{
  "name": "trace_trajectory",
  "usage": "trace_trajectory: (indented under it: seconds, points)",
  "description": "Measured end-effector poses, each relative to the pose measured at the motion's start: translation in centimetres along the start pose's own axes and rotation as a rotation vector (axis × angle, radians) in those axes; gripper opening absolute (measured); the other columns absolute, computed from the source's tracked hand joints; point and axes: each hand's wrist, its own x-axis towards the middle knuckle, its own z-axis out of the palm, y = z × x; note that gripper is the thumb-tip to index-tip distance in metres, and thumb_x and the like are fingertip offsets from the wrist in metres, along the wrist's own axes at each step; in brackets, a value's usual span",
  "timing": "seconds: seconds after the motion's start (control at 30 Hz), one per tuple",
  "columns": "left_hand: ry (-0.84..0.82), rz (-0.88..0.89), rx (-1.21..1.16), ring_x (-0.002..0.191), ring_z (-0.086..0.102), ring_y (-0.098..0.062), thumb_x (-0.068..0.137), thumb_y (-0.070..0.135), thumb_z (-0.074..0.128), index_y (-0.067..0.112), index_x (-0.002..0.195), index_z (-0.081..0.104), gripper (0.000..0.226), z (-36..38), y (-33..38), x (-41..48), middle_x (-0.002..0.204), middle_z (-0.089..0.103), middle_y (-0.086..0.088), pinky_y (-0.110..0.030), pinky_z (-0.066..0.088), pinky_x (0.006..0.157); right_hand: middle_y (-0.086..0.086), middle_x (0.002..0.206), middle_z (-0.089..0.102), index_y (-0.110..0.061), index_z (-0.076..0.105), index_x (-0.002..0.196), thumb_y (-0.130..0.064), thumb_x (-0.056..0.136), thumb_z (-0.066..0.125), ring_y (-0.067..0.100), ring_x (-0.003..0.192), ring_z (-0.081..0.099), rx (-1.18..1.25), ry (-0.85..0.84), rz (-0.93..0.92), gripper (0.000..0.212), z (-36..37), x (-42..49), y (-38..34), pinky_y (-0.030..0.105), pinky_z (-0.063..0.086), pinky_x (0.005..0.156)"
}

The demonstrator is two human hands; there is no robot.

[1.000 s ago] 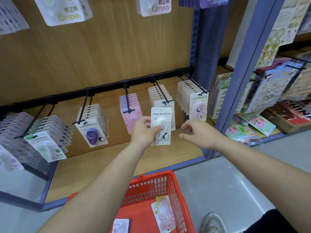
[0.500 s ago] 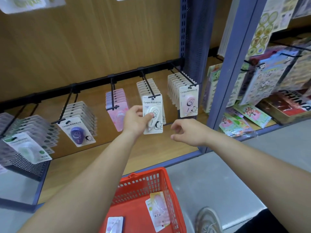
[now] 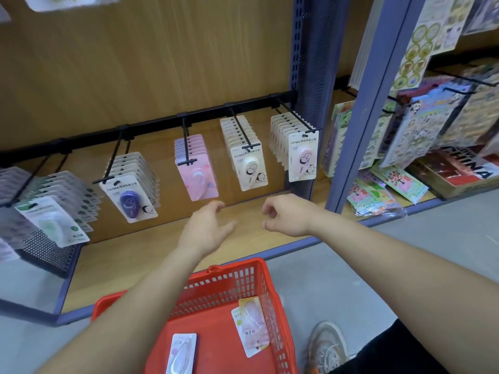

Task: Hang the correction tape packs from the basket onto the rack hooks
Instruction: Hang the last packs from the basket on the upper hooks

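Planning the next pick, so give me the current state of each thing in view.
Left hand: open, empty.
Right hand: loosely curled, empty.
Cream pack: hanging at the front of its hook.
Red basket: holds two packs.
Pink pack: lying in the basket.
White pack: lying in the basket.

L hand, R hand empty; 2 packs in basket

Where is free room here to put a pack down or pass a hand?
The wooden shelf board is bare below the hanging packs, from the black mesh bin to the blue post. The red basket floor is free between its pink pack and white pack. The right bay is crowded with sticker sheets.
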Motion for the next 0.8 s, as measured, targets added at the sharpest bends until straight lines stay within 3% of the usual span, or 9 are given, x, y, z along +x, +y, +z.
trace_trajectory:
  seconds: [0.13, 0.27, 0.4, 0.57, 0.67, 0.8]
  points:
    - [-0.14, -0.019, 0.218, 0.122, 0.064, -0.021, 0.086, 0.05, 0.072, 0.026, 0.139, 0.058, 0.06, -0.4, -8.4, -8.0, 0.138, 0.065, 0.001, -0.034, 0.05, 0.101, 0.001, 0.123, 0.065, -0.018, 0.061, 0.129, -0.042, 0.095, 0.064, 0.023, 0.115, 0.059, -0.089, -0.054, -0.06, 0.041, 3.0, 0.0, -3.3, 0.036, 0.05, 0.093]
    - [-0.236, -0.167, 0.203, 0.125, 0.061, -0.021, 0.087, 0.038, 0.076, 0.015, 0.135, 0.062, 0.056, 0.6, -16.5, -14.2, 0.135, 0.066, -0.005, -0.027, 0.043, 0.103, 0.004, 0.12, 0.067, -0.019, 0.064, 0.121, -0.041, 0.092, 0.065, 0.028, 0.112, 0.062, -0.161, -0.183, -0.106, 0.036, 9.9, -0.1, -6.0, 0.038, 0.052, 0.092]
    - [-0.378, -0.319, 0.197, 0.127, 0.058, -0.024, 0.088, 0.04, 0.073, 0.013, 0.141, 0.055, 0.062, 3.4, -23.5, -18.5, 0.139, 0.061, -0.01, -0.029, 0.043, 0.105, 0.009, 0.119, 0.069, -0.014, 0.064, 0.12, -0.035, 0.095, 0.064, 0.029, 0.113, 0.063, -0.107, -0.323, -0.055, 0.034, 19.3, -0.6, -6.7, 0.031, 0.045, 0.083]
    - [-0.443, -0.417, 0.127, 0.125, 0.059, -0.029, 0.089, 0.041, 0.072, 0.012, 0.142, 0.05, 0.064, 7.6, -28.7, -19.8, 0.137, 0.061, -0.013, -0.034, 0.045, 0.099, 0.016, 0.134, 0.058, -0.008, 0.057, 0.132, -0.038, 0.097, 0.062, 0.032, 0.127, 0.055, -0.052, -0.444, 0.112, 0.047, 30.0, -0.6, -4.9, 0.033, 0.043, 0.098]
    - [-0.443, -0.49, 0.069, 0.129, 0.055, -0.034, 0.089, 0.039, 0.074, 0.005, 0.143, 0.045, 0.07, 10.8, -30.3, -19.0, 0.141, 0.056, -0.018, -0.036, 0.043, 0.102, 0.014, 0.14, 0.051, -0.013, 0.049, 0.142, -0.038, 0.094, 0.061, 0.035, 0.131, 0.053, -0.033, -0.407, 0.237, 0.055, 33.6, -0.2, -3.0, 0.037, 0.043, 0.103]
    - [-0.39, -0.629, -0.05, 0.136, 0.048, -0.036, 0.086, 0.035, 0.077, 0.005, 0.146, 0.039, 0.077, 14.7, -31.4, -16.9, 0.148, 0.046, -0.02, -0.037, 0.039, 0.11, 0.019, 0.145, 0.045, -0.01, 0.044, 0.148, -0.025, 0.093, 0.062, 0.039, 0.132, 0.049, 0.066, -0.24, 0.425, 0.06, 36.2, 0.8, -0.4, 0.039, 0.041, 0.106]
